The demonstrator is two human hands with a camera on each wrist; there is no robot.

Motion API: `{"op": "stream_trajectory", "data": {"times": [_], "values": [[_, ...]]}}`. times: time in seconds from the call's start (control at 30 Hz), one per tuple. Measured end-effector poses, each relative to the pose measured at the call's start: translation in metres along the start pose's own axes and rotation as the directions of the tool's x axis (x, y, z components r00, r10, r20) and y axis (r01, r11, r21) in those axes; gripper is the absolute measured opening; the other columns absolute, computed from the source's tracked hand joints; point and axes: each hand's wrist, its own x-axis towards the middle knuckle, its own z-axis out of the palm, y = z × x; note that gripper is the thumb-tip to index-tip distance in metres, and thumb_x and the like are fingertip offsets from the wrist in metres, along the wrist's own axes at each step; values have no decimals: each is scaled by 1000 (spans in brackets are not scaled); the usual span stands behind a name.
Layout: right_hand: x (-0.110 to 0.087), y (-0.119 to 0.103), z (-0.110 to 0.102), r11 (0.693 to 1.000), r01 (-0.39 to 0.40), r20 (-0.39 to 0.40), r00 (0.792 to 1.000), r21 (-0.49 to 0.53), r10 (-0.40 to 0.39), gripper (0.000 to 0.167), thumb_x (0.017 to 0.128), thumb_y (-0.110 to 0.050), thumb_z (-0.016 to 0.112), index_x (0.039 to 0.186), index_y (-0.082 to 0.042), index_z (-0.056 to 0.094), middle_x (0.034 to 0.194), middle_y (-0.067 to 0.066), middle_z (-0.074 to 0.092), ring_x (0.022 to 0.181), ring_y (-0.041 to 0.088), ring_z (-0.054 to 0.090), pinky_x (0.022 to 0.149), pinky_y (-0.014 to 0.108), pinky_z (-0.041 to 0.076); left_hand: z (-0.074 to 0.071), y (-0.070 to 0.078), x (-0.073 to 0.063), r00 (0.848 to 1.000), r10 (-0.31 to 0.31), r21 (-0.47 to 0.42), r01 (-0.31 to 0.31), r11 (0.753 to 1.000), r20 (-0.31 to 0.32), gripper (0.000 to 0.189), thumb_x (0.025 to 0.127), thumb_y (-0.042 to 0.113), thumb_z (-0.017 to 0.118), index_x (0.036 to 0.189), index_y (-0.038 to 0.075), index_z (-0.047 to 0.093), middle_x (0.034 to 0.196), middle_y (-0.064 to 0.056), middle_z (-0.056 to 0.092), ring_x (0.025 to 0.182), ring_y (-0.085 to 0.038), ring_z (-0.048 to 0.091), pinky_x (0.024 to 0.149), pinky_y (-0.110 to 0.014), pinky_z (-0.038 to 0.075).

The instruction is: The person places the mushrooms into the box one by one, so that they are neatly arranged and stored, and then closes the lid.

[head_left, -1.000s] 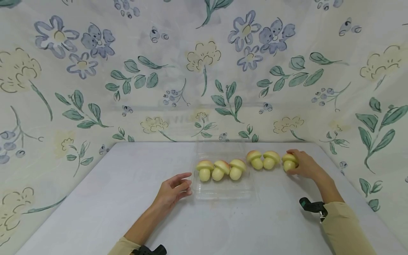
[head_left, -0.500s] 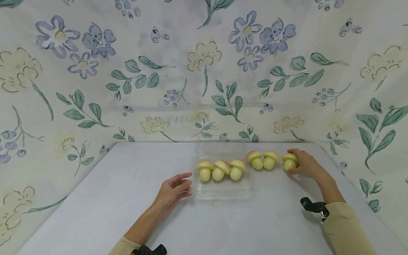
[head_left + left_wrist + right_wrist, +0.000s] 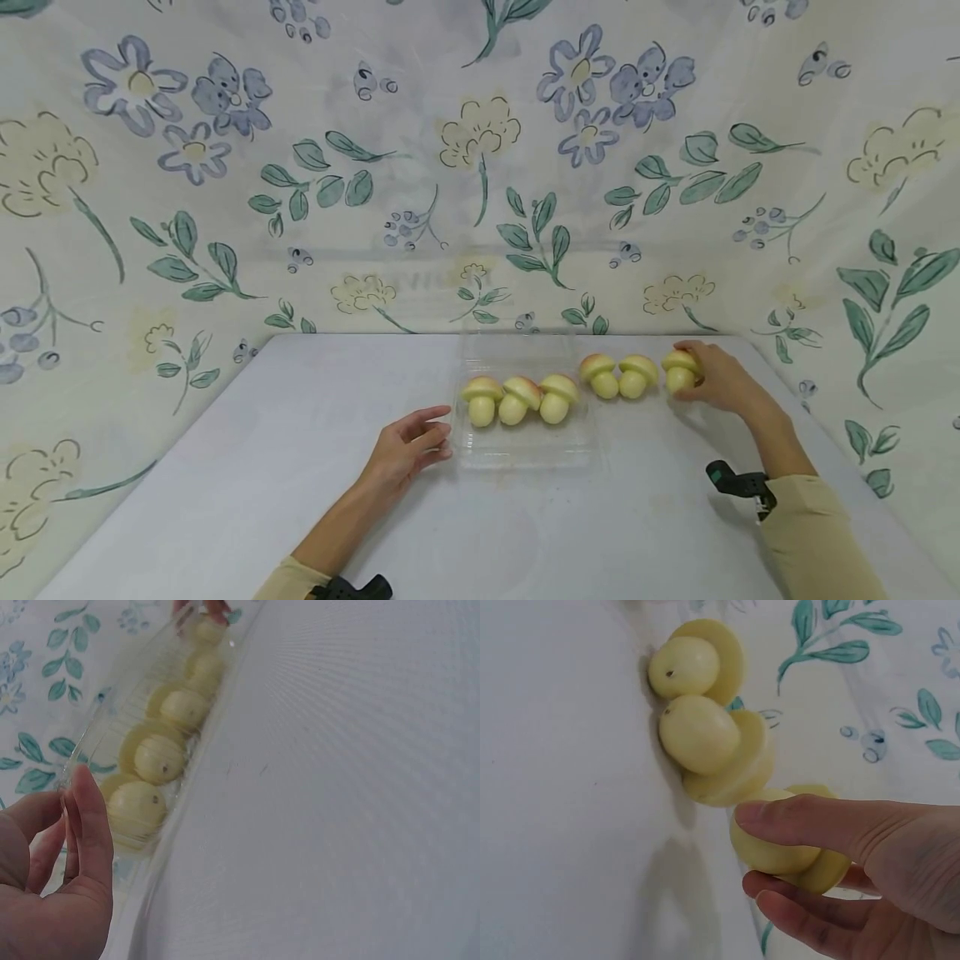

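Pale-yellow mushroom-shaped piece [image 3: 678,377] is sitting between pinching fingers of right hand [image 3: 723,381], apparently the pick-up step, next move likely needing steady hold, clear box [image 3: 525,455] lying at relaxed fingertips of left hand [image 3: 407,451].

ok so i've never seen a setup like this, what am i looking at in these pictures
There's no machine arm here: these are a person's two bare hands. The wide view comes from a camera worn on the head, looking forward and down. The two closer views come from cameras worn on each wrist, so each shows that hand's work.

On the white table, in front of a flowered backdrop, sits a clear plastic box with three mushroom-shaped pieces in a row inside. Two loose pieces stand to its right.

The left hand has its fingers at the box's left edge. The right hand holds a sixth piece between thumb and fingers.
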Motion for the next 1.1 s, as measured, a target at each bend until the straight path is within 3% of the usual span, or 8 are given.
{"op": "stream_trajectory", "data": {"times": [0.23,0.57,0.93,1.1], "values": [[-1,-13,-7,1000,25,-39,999,-5,-26,78,79,-16,81,143,3,39,127,30,50,111,43,52,93,58,46,0,0,0,1000,3,-5,-3,1000,8,48,91,3,67,136,-4,51,86,2,61,73,-10,62,74,-24,60],[-6,-42,-17,999,19,-18,1000,44,-19,77,81,-16,80,145,-2,39,130,25,49,102,33,57,83,44,56,0,-1,1,1000,4,-13,-4,1000,7,48,91,2,66,136,-5,51,86,3,61,73,-10,62,74,-24,60],[-6,-70,-16,987,132,-26,991,96,-130,74,80,-10,80,143,-2,42,121,23,52,90,25,62,75,34,58,0,0,0,1000,8,-15,-8,1000,14,49,91,3,66,137,-5,50,86,3,61,73,-10,62,74,-24,60],[-5,-83,-9,979,165,-13,986,120,-165,73,80,-11,81,142,-4,43,121,19,53,92,23,60,76,31,57,0,0,0,1000,5,-10,-5,1000,11,50,91,3,67,137,-5,50,86,2,60,72,-10,62,74,-23,60]]}}
